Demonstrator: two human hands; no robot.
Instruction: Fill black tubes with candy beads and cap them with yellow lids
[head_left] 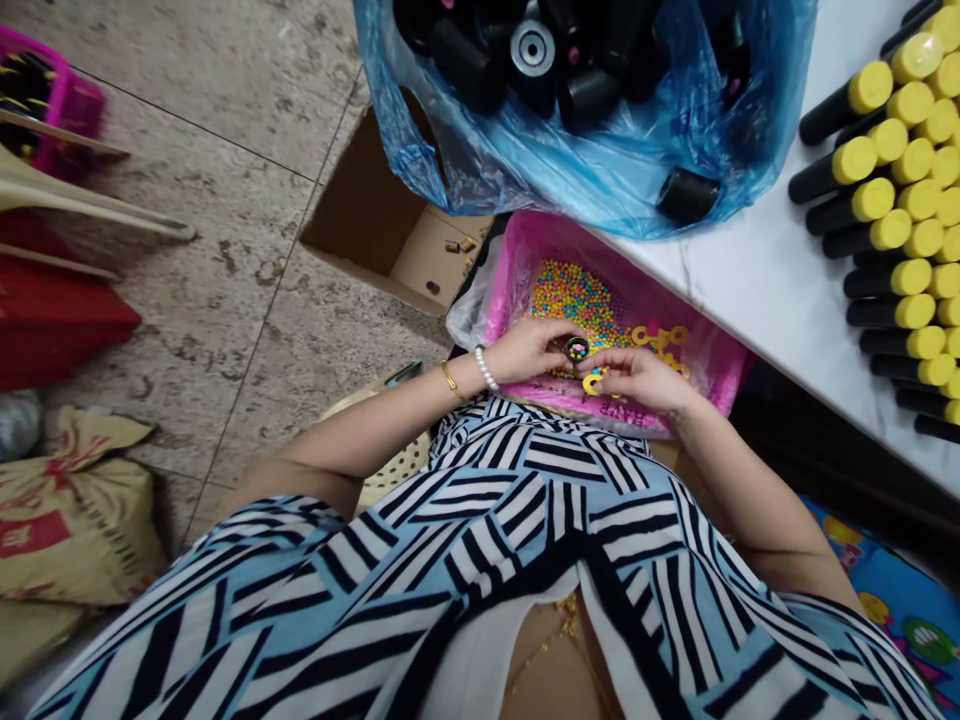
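Note:
My left hand is closed around a small black tube, whose open end faces up and shows coloured beads inside. Fingers of my right hand are closed on a yellow ring, close beside the tube. Both hands are over a pink basket lined with clear plastic. Small multicoloured beads are heaped in its far left part. More yellow rings lie among the beads on the right, partly behind my right hand.
A blue plastic bag of black tubes sits on the white table, above the basket. Rows of yellow-capped black tubes lie at right. A cardboard box with small pieces stands left. Farther left are a stool and sacks.

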